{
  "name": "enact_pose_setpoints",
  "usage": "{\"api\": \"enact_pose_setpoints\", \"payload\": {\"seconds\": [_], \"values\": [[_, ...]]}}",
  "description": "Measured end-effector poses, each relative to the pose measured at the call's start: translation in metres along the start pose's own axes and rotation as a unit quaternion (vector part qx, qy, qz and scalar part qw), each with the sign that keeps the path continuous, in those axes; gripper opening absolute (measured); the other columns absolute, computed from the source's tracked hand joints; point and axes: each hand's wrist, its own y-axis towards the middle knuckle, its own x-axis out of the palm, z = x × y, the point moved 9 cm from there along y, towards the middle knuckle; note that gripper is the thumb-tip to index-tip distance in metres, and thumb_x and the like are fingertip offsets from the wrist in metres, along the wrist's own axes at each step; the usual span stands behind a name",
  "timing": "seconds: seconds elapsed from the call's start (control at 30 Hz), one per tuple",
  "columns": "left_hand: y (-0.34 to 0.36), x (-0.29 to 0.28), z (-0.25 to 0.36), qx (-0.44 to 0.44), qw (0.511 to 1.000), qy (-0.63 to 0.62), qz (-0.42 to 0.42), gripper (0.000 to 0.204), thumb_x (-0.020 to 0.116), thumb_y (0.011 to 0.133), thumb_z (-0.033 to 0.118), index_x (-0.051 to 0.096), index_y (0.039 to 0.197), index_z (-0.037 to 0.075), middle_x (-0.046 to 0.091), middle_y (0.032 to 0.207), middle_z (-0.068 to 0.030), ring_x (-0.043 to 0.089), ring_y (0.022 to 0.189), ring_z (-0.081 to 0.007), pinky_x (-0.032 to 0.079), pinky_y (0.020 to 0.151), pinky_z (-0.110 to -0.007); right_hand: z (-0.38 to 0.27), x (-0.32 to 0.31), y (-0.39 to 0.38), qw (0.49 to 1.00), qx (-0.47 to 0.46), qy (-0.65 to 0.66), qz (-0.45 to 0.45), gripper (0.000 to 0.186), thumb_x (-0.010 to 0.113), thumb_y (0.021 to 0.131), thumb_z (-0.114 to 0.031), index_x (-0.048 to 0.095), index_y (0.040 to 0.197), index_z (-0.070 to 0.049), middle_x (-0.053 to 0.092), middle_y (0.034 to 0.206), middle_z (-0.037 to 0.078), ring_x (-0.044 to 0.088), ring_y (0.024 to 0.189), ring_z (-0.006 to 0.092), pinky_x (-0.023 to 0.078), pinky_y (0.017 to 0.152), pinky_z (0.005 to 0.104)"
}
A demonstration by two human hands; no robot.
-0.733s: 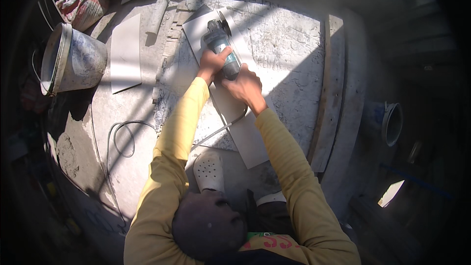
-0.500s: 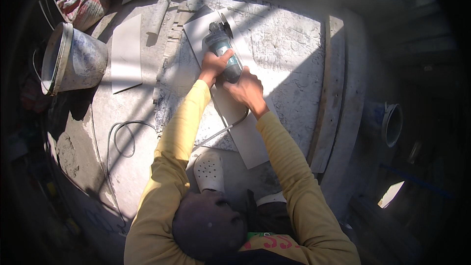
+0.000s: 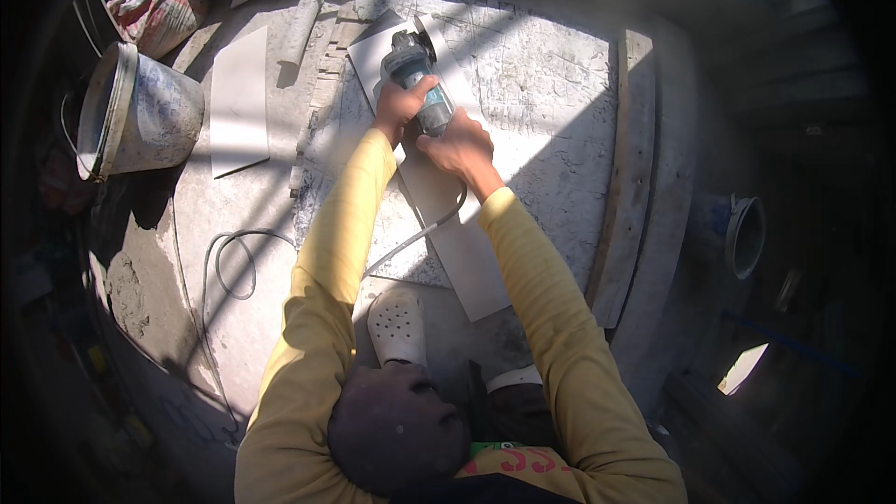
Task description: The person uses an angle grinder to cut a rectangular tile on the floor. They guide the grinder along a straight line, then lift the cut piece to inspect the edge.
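Both of my hands are closed around a teal and black angle grinder [image 3: 432,112]. My left hand [image 3: 399,108] wraps its body from the left, thumb across the top. Behind it, my right hand [image 3: 461,144] grips the rear end, where the power cord [image 3: 411,241] trails out. The grinder's dark disc [image 3: 426,38] is at the far end of a long pale tile [image 3: 471,266]; whether it touches the surface I cannot tell. This tile lies slantwise on a worn white board [image 3: 541,65]. Some of the tile is hidden beneath the hands and tool.
On the left stand a dirty bucket [image 3: 159,112] and a crumpled sack [image 3: 163,9], with another tile piece [image 3: 240,103] nearby. Wet mortar [image 3: 131,289] lies lower left. A timber plank [image 3: 623,177] borders the board's right side, and a second bucket [image 3: 745,238] lies beyond it.
Both hands have moved the grinder a little farther away and slightly left, along the tile. The tile appears to stay in place.
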Motion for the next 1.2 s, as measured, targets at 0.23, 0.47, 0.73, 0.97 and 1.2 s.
{"api": "enact_pose_setpoints", "payload": {"seconds": [0.23,0.47,0.73,0.97,1.2], "values": [[-0.005,-0.001,-0.006,0.038,0.996,0.078,0.014,0.046,0.085,0.084,0.036,0.076,0.107,-0.003,0.079,0.1,-0.0136,0.075,0.089,-0.0217,0.058,0.082,-0.038,0.008,0.002,-0.013,1.0,0.006,0.009,-0.017,0.075,0.079,0.074,-0.049,0.061,0.121,0.006,0.074,0.114,0.031,0.073,0.107,0.0464,0.058,0.095,0.0492],[-0.027,0.004,-0.012,0.01,0.997,0.08,0.016,0.048,0.084,0.083,0.041,0.078,0.103,-0.002,0.079,0.097,-0.0162,0.077,0.087,-0.0241,0.059,0.08,-0.038,0.018,0.006,-0.024,1.0,-0.017,0.009,-0.012,0.076,0.078,0.076,-0.049,0.058,0.119,0.011,0.073,0.107,0.035,0.073,0.102,0.0491,0.059,0.092,0.0511],[-0.054,0.006,-0.001,-0.03,0.992,0.124,0.025,0.054,0.082,0.08,0.048,0.079,0.1,-0.002,0.079,0.095,-0.0174,0.076,0.085,-0.0252,0.059,0.077,-0.039,0.029,0.012,-0.031,0.999,-0.033,0.014,0.008,0.075,0.077,0.077,-0.048,0.056,0.117,0.011,0.073,0.1,0.035,0.074,0.097,0.0496,0.059,0.089,0.0518],[-0.061,0.007,-0.006,-0.057,0.985,0.161,0.024,0.058,0.083,0.08,0.054,0.079,0.098,-0.001,0.077,0.092,-0.014,0.074,0.083,-0.023,0.057,0.077,-0.036,0.035,0.014,-0.039,0.999,-0.041,0.016,0.019,0.074,0.076,0.077,-0.047,0.055,0.117,0.011,0.073,0.099,0.035,0.073,0.096,0.0499,0.06,0.088,0.0523],[-0.044,0.006,-0.014,-0.036,0.991,0.132,0.013,0.055,0.083,0.083,0.049,0.077,0.103,-0.001,0.076,0.096,-0.014,0.074,0.085,-0.0222,0.058,0.078,-0.036,0.029,0.011,-0.033,0.999,-0.039,0.019,0.015,0.072,0.076,0.077,-0.046,0.057,0.116,0.011,0.073,0.101,0.035,0.074,0.097,0.0495,0.059,0.089,0.0518]]}}
